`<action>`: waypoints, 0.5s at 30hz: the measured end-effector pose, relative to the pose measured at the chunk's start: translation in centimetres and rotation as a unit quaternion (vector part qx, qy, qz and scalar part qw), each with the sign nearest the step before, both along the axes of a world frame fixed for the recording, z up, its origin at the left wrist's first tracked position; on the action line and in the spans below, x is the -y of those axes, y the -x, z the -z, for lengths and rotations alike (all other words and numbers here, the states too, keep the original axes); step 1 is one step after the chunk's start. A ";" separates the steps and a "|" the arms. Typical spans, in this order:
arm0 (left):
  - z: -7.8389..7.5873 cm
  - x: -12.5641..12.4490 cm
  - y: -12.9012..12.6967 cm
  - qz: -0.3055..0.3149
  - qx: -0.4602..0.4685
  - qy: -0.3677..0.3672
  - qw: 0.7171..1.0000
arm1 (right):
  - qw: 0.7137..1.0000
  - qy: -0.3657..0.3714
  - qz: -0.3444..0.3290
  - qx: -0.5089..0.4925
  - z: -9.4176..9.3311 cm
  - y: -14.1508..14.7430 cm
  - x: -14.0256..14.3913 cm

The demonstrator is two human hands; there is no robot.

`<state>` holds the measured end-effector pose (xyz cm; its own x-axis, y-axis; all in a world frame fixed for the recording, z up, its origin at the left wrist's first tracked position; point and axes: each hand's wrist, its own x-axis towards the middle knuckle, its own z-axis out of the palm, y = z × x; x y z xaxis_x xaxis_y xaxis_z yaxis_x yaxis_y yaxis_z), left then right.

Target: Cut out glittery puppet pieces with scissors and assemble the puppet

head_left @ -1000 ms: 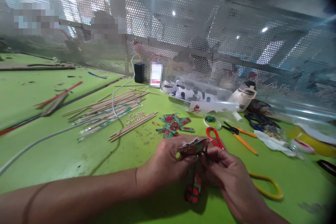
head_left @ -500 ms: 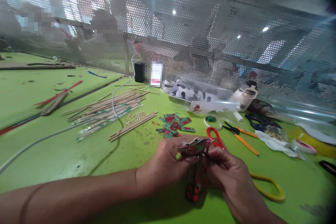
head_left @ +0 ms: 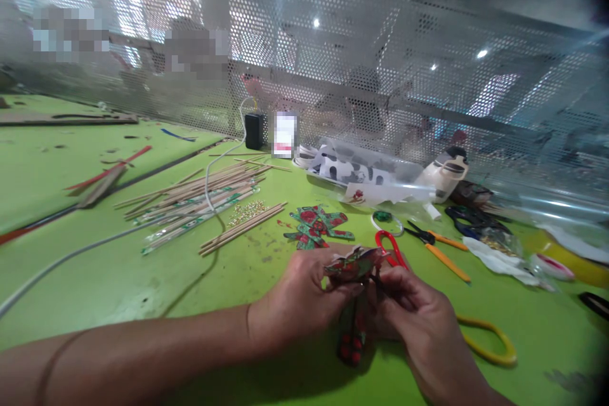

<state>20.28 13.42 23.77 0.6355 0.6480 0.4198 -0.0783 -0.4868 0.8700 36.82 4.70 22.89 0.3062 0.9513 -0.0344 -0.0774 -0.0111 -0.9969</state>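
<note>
At a green table (head_left: 104, 279), grips a patterned cutout (head_left: 352, 268) in the left hand (head_left: 302, 288) and pinches its edge with the right hand (head_left: 421, 317), probably to steady it.

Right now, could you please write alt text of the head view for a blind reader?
A person's left hand holds a red-and-green patterned piece over a green table, with the right hand at its edge. Beyond them lie similar patterned pieces, wooden sticks and orange-handled pliers.
</note>
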 end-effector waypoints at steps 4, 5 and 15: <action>0.0 -0.1 0.0 0.005 -0.008 0.023 1.000 | 1.000 -0.006 0.003 0.004 0.0 0.0 0.0; -0.1 -0.1 -0.1 0.015 -0.006 0.047 0.999 | 1.000 -0.004 0.002 0.005 -0.1 0.0 -0.1; 1.6 -1.0 -0.7 0.071 0.011 0.276 0.959 | 0.999 0.022 -0.001 0.027 -0.2 0.1 -0.1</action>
<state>20.94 14.39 22.12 0.7287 0.6829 0.0525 -0.1305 0.0632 0.9894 36.68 4.77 23.12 0.3069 0.9499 -0.0600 -0.0242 -0.0553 -0.9982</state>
